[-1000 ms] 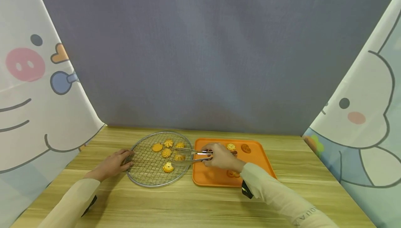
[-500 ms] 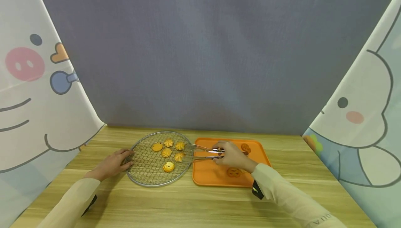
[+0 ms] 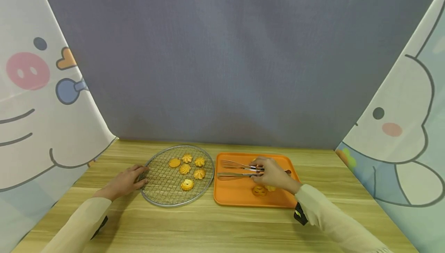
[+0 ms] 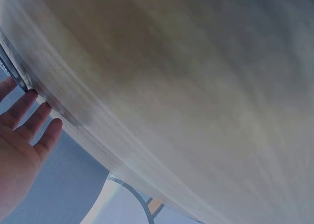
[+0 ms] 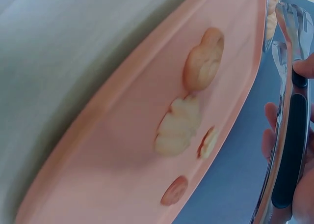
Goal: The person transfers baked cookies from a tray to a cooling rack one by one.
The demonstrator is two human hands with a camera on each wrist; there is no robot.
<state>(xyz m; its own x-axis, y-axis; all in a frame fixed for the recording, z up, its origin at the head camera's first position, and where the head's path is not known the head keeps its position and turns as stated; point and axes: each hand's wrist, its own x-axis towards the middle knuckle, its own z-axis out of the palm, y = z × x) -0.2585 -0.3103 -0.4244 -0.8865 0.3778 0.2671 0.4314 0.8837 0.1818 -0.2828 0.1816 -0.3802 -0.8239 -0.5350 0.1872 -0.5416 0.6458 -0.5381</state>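
My right hand (image 3: 272, 174) grips a pair of metal serving tongs (image 5: 289, 150) with black handle grips. The tong arms stand apart, their fork-like ends over the left part of the orange tray (image 3: 229, 197) with no cookie between them. On that tray lie a pretzel-shaped cookie (image 3: 259, 190), a pale piped cookie (image 5: 179, 126), a small ring cookie (image 5: 209, 142) and a reddish-brown cookie (image 5: 174, 190). My left hand (image 3: 125, 183) rests at the left rim of a round wire rack (image 3: 156, 195), fingers extended. Several golden cookies (image 3: 185, 168) sit on the rack, including a yellow ring cookie (image 3: 187, 184).
Rack and tray stand side by side on a wood-grain table (image 3: 194, 226), a narrow gap between them. A grey cloth backdrop (image 3: 222, 63) rises behind the table. Cartoon-printed curtains (image 3: 45, 121) flank it on both sides.
My right hand has drawn the tongs rightward, from over the rack's cookies to above the tray. The left hand has kept its place at the rack's rim.
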